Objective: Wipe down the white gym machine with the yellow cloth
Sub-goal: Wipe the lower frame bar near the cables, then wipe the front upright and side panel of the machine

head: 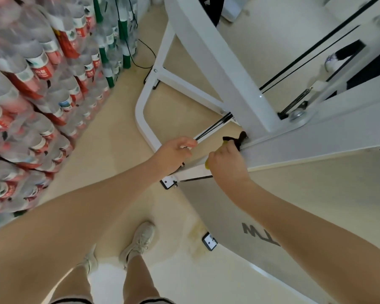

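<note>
Hands both busy. Pinches a thin black cable (208, 130) with the left hand (176, 150), fingers curled, just beside the lower frame tube. Grips the yellow cloth (207, 165) in the right hand (226, 163), fist closed, pressed against the sloping beam of the white gym machine (206, 53). Shows only slivers of yellow around the fist. Cannot tell whether the dark bit (239, 139) past the fingertips is soiled cloth or a strap.

Likely trouble, from the left:
- Could topple the stacked water bottles (31, 84) with a backward elbow, standing this near them.
- Could nip fingers or pull the cable off its run by tugging too hard.
- Could catch the bunched cloth at the joint where beam meets upright.
- Could smear grime instead of lifting it, if that dark patch is dirt.
- Further right, could drag cloth into the pulley (296, 114).

Counted:
- two hands
- one cloth
- one machine
- one pulley in view
- two floor plates (168, 182)
- two shoes (140, 238)
- bottles too many and too blurred to count
</note>
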